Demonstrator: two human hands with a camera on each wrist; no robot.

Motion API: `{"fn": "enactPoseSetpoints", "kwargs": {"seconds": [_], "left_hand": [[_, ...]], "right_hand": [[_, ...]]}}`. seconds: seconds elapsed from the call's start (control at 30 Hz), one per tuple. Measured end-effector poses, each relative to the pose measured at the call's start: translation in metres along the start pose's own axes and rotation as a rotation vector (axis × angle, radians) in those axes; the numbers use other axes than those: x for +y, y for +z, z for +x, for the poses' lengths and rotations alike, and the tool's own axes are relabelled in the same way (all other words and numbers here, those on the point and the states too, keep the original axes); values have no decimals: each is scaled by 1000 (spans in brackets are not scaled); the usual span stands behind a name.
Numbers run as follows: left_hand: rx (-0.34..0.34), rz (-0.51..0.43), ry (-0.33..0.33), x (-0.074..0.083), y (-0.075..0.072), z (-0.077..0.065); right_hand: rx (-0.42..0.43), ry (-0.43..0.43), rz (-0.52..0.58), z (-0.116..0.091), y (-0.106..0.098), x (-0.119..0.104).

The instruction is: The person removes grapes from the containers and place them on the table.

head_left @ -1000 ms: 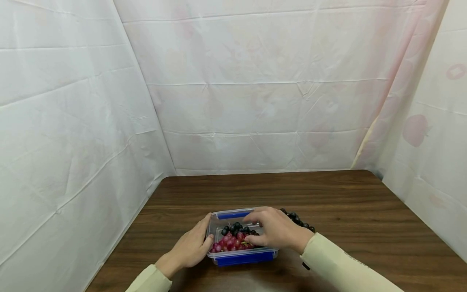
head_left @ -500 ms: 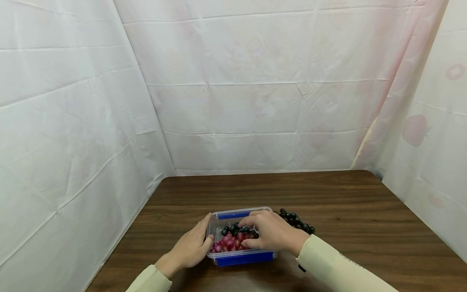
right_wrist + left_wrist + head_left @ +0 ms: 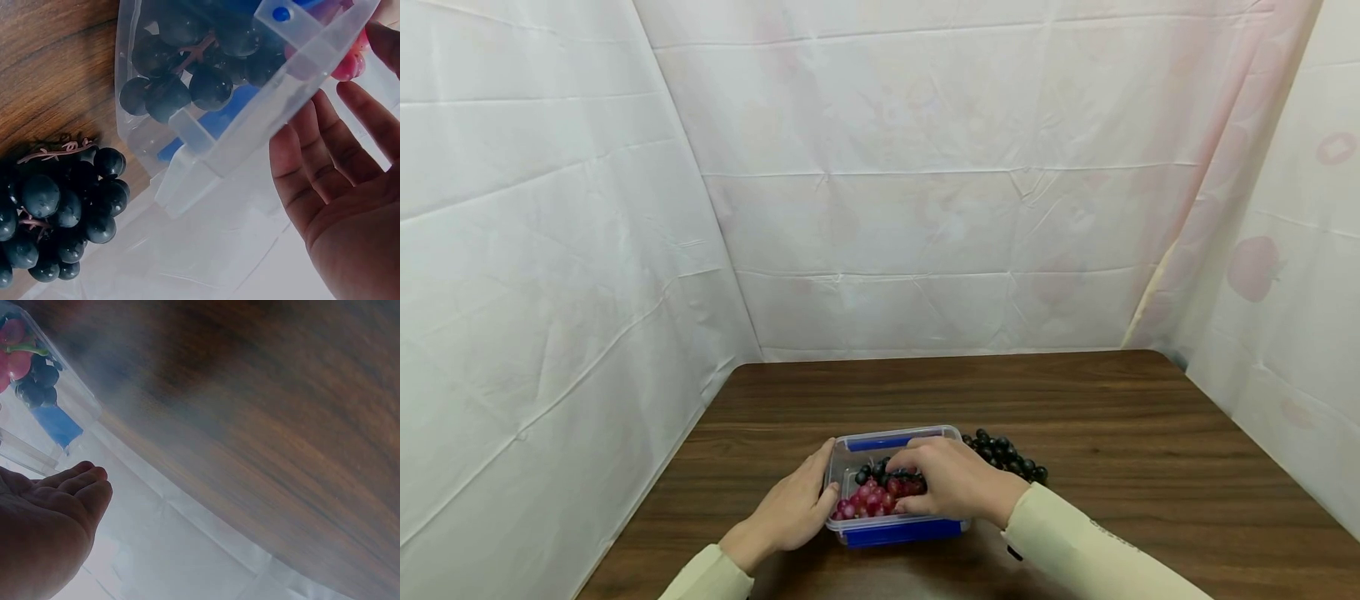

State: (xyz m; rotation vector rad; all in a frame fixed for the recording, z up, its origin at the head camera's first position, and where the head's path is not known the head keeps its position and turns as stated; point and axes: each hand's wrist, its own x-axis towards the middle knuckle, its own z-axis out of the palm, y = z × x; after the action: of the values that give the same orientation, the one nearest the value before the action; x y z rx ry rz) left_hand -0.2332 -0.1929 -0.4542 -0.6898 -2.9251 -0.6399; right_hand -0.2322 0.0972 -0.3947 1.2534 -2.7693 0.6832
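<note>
A clear plastic food box [image 3: 850, 461] with blue side clips stands near the table's front, without a lid on top. Inside lie a bunch of red grapes [image 3: 868, 502] and dark grapes [image 3: 862, 477]. My left hand [image 3: 793, 504] rests along the box's left side, fingers extended. Over the box's right half, my right hand [image 3: 955, 479] reaches in, thumb and fingers spread either side of the red grapes. The right wrist view shows the fingers [image 3: 340, 147] fairly straight, fingertips right at the rim and red grapes, with dark grapes [image 3: 169, 97] behind the clear wall.
Another bunch of dark grapes [image 3: 1006, 455] lies on the brown wooden table [image 3: 940, 392], just right of the box and partly behind my right hand. White curtains [image 3: 925, 250] surround the table at the back and sides.
My right hand has moved a little left and lower into the box, uncovering its back right corner and more of the dark grapes on the table. The left hand has stayed put.
</note>
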Motion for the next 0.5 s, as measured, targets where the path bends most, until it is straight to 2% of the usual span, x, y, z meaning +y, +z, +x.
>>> {"fn": "enactPoseSetpoints", "kwargs": {"seconds": [0.5], "left_hand": [[2, -7, -1, 1, -1, 0]], "right_hand": [[-59, 1, -54, 7, 3, -4]]}}
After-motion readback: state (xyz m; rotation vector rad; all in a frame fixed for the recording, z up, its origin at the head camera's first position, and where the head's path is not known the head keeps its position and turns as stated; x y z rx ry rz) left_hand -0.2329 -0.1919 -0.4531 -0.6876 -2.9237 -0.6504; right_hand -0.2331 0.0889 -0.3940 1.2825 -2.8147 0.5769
